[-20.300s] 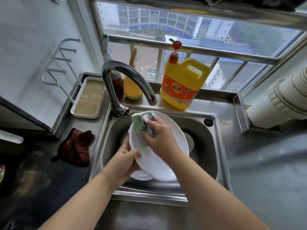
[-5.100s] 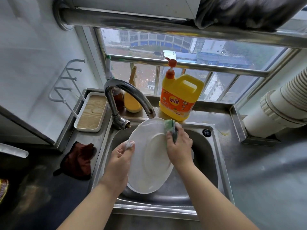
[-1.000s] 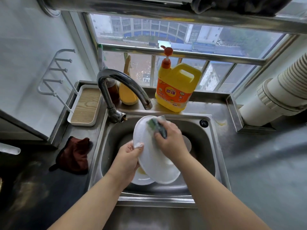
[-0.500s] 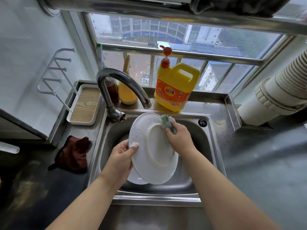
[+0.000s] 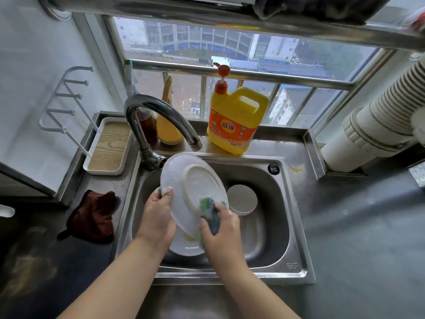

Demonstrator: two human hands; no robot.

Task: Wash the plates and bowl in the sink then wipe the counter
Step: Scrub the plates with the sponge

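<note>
- Right hand [image 5: 219, 229]: fingers curled round a green-and-grey sponge [image 5: 210, 210], which was pressed against the near right edge of the held plate.
- Left hand [image 5: 158, 217]: gripped the white plate [image 5: 190, 187] at its left rim, thumb on the face turned toward the camera; the plate was tilted, underside toward the viewer, above the sink [image 5: 292, 226].
- Second white plate [image 5: 186, 246]: lay in the basin beneath the held one, largely hidden; a yellowish smear appeared to sit on it.
- Bowl [image 5: 241, 200]: stood in the basin just right of the held plate; whether upright or inverted could not be told.
- Brown cloth [image 5: 94, 217]: lay crumpled on the counter [image 5: 358, 238] left of the sink.
- Faucet [image 5: 156, 125]: arched over the basin's far left corner, its spout just above the plate's far rim.
- Wooden tray [image 5: 108, 146]: sat far left, beside the faucet base.
- Yellow detergent jug [image 5: 234, 120]: stood on the far ledge with an orange pump.
</note>
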